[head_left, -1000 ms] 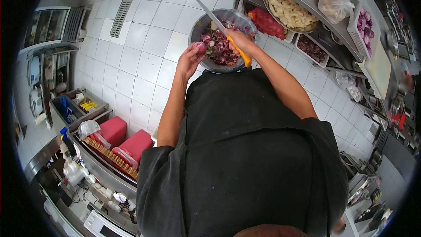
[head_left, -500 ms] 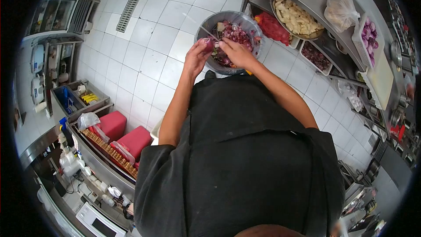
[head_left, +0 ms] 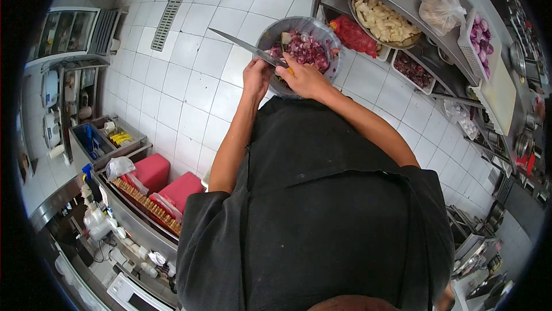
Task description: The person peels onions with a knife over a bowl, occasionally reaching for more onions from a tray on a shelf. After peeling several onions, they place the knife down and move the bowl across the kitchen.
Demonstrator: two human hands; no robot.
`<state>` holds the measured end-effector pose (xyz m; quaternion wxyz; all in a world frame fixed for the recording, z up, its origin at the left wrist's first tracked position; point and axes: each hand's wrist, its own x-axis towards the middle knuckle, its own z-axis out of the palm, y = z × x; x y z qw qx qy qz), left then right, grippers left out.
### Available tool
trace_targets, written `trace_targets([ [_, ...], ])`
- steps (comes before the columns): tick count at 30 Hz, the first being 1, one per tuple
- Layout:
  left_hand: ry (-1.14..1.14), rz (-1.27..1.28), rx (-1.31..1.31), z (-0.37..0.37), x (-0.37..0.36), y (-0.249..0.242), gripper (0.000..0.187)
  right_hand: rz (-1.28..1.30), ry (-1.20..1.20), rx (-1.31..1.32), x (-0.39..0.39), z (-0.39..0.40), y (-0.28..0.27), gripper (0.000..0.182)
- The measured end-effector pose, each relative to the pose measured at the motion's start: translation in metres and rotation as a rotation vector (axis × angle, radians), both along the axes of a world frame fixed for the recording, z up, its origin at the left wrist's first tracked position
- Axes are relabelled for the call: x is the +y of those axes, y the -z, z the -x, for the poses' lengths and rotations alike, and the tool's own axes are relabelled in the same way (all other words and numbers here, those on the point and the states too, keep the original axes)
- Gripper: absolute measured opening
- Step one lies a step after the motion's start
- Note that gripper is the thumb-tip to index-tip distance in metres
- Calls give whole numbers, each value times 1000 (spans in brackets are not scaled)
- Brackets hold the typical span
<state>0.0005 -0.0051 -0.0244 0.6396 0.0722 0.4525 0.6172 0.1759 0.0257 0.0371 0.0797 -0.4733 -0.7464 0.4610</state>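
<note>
My right hand [head_left: 303, 77] grips the yellow handle of a knife [head_left: 244, 44]. The long blade points up and left, reaching across the near-left rim of the bucket. Close beside it, my left hand [head_left: 256, 77] is closed around a red onion, mostly hidden behind the blade and fingers. Both hands are over the near side of a grey bucket [head_left: 334, 43], which looks lined with clear plastic. Purple onion skins and scraps [head_left: 310, 46] fill much of it.
Right of the bucket lie a red mesh sack [head_left: 352, 34], a large bowl of pale peeled pieces [head_left: 382, 19] and a crate of dark red pieces [head_left: 413, 70]. Peeled purple onions [head_left: 480, 43] sit in a white basket on the steel counter. Pink containers [head_left: 183, 187] stand at left.
The knife has swung so its blade now lies broadside, extending farther left. My right hand has turned and moved slightly down; the onion in my left hand is now more hidden.
</note>
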Motion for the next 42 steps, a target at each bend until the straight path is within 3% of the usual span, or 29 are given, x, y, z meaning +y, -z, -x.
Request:
trace_targets([
  [4,-10,25,54,-8,-2,-7,24,103,-6,-30,7,3,-10,73],
  [19,86,-86,13,-1,4,-5,34,69,73,107,17,11,-8,62],
  [22,87,-125,-39,-2,8,-7,41,73,149,303,21,12,6,63],
  [27,25,-43,39,-9,15,-14,47,320,175,321,31,11,5,57],
  [30,47,-17,47,-6,15,-13,42,592,255,396,34,6,-6,49],
  [35,68,4,42,-1,9,-1,36,681,244,389,35,1,1,46],
  [39,33,-2,18,1,-2,1,36,922,274,434,33,1,-5,59],
  [42,25,2,11,2,-5,-5,38,1124,256,481,38,-4,-1,49],
])
